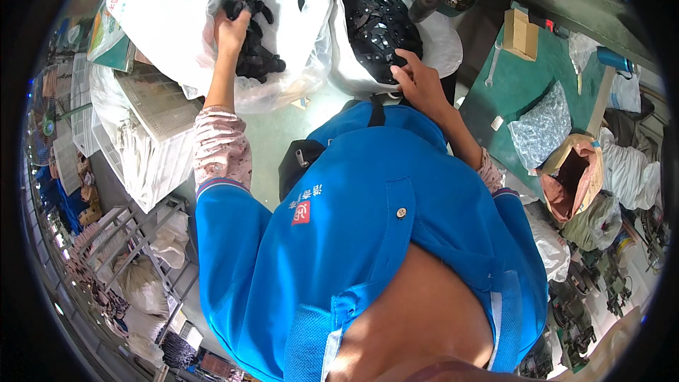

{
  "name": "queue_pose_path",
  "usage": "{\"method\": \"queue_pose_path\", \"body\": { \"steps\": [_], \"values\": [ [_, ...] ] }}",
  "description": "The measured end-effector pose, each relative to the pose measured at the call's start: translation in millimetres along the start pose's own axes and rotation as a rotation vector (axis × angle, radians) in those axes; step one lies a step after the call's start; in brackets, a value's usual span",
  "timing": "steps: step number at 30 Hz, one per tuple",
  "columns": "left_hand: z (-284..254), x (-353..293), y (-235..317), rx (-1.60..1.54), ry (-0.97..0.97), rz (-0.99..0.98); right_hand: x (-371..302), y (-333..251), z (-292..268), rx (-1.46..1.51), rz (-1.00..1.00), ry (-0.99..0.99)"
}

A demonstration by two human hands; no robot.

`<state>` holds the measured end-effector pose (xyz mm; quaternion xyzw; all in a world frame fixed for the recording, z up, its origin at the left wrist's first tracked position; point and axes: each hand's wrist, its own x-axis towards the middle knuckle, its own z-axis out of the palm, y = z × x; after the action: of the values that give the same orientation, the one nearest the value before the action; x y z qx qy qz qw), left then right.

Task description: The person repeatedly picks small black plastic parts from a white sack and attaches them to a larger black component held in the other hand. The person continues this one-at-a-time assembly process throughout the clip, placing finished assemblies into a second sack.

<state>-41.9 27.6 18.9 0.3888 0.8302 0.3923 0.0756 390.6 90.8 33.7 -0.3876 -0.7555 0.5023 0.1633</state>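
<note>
My left hand (pixel 231 32) reaches into a large white plastic bag (pixel 166 25) at the far left. Its fingers are curled on small black flat pieces (pixel 260 62), which lie in a heap against the bag's inside; the fingertips are partly hidden among them. To the right stands a second white bag (pixel 443 46), its mouth folded wide around a pile of shiny black pieces (pixel 378 32). At the near right side of that pile is my right hand (pixel 423 87), fingers apart, thumb and forefinger beside the pieces. I see nothing held in it.
A green tabletop (pixel 488 110) on the right bears a wrench (pixel 493 65), a small cardboard box (pixel 520 34) and a clear bag of small parts (pixel 541 126). Beside it stands an open brown paper sack (pixel 541 173). White plastic crates (pixel 145 163) are stacked at my left.
</note>
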Motion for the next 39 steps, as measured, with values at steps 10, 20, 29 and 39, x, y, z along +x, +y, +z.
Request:
{"method": "queue_pose_path", "body": {
  "steps": [10,20,29,39],
  "values": [
    [-1.7,-47.1,49.5,-1.123,-0.215,-0.323,13.5,-22.7,16.3,0.182,0.009,-0.022],
    [21.1,-86.8,105.6,-1.961,-0.481,-0.63,46.8,-51.6,18.4,0.19,-0.203,0.089],
    [58.4,-105.6,154.9,-1.962,-0.763,-0.659,50.8,-47.5,-12.3,0.394,-0.198,-0.14],
    [64.2,-109.1,159.1,-1.669,-0.664,-0.499,-13.8,-36.6,-24.3,0.589,0.134,0.044]
  ]
}}
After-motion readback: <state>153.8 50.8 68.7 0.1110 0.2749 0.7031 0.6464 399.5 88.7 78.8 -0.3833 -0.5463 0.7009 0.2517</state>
